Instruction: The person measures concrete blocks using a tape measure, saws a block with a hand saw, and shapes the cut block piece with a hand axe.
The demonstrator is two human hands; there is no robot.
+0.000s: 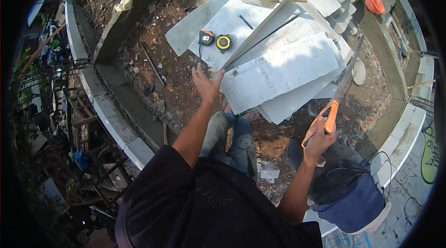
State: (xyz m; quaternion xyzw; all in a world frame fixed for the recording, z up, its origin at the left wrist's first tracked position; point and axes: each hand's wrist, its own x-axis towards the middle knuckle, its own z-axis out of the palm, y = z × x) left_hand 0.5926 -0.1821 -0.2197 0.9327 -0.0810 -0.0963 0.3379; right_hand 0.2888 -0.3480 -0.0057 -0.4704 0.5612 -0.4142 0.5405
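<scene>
My right hand (320,140) is wrapped round the orange handle of a handsaw (349,71), whose long blade points up and away. Held out with its fingers spread, my left hand (207,84) is at the near end of a narrow pale slab (262,32) standing on edge; I cannot tell whether it touches. Pale, flat blocks (283,74) lie stacked in front of me. Two tape measures, one black and orange (206,37) and one yellow and black (223,42), rest on a slab. A trowel (265,0) with a wooden handle lies across the blocks near the top.
Low grey walls (114,115) curve round the rubble-strewn ground. An orange bucket (374,3) stands at upper right, with a pale bowl (358,72) below it. A dark rod (153,64) lies at left. What seems a person in dark blue clothing (357,197) is close at lower right.
</scene>
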